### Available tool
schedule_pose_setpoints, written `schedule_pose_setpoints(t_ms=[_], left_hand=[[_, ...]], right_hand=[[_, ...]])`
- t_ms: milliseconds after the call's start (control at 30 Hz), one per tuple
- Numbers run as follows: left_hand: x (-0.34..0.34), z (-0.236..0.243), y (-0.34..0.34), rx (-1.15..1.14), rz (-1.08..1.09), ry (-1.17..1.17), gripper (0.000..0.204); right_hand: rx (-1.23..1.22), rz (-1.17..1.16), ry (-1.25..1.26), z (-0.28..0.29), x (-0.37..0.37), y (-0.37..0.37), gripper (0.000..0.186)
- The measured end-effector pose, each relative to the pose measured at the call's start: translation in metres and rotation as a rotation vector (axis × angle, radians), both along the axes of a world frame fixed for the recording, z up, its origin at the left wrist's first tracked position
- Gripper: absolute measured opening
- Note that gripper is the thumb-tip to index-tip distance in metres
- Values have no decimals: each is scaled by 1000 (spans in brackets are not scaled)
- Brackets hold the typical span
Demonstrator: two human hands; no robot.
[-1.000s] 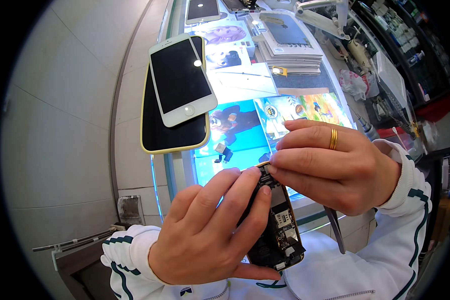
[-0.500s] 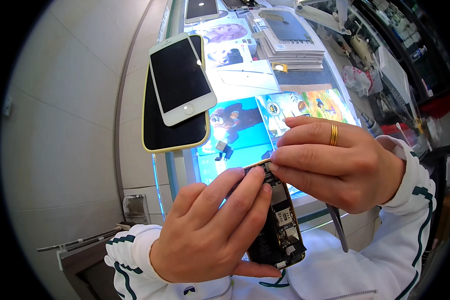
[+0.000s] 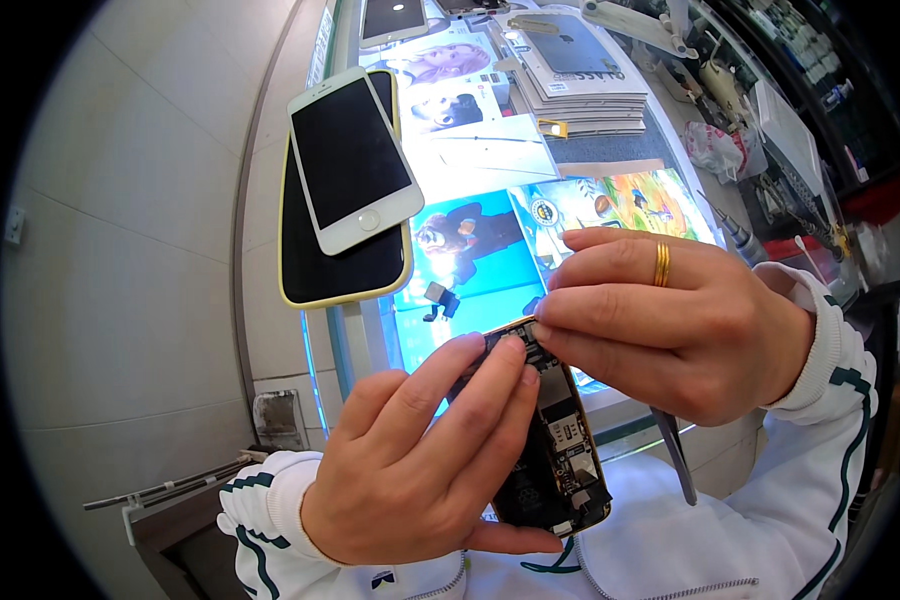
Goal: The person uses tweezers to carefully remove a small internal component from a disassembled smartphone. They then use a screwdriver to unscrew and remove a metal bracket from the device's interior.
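An opened phone (image 3: 560,405) with its circuit board and dark battery bare lies tilted in my left hand (image 3: 425,455). My left thumb is at its lower end, and the fingertips press near its top edge. Over the top corner of the phone my right hand (image 3: 660,325) touches the inside with thumb and finger pinched; whatever sits between them is hidden. Grey tweezers (image 3: 675,455) stick out below the right palm, tucked in that hand. A small black part with a flex cable (image 3: 441,301) rests on the lit blue picture beyond the left fingers.
A white phone screen (image 3: 355,160) lies across a phone in a yellow-edged case (image 3: 345,285) at the left table edge. Stacked white boxes (image 3: 580,105) stand at the back. Tools and a plastic bag (image 3: 715,150) crowd the right side, near a screwdriver (image 3: 738,238).
Both hands keep nearly the same hold on the phone. The view has shifted slightly, so the table items appear a little further left.
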State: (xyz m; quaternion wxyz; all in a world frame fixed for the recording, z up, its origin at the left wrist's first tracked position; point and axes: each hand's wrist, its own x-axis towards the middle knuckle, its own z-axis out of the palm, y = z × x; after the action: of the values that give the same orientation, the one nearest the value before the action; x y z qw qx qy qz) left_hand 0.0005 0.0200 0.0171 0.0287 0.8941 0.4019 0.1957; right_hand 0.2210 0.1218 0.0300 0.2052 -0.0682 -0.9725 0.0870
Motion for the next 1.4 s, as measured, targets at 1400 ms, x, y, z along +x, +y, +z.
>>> schedule_pose_setpoints(t_ms=[1400], left_hand=[[-22,21,20,-172,88,-248,30]], right_hand=[[33,45,-17,1,1,6,31]])
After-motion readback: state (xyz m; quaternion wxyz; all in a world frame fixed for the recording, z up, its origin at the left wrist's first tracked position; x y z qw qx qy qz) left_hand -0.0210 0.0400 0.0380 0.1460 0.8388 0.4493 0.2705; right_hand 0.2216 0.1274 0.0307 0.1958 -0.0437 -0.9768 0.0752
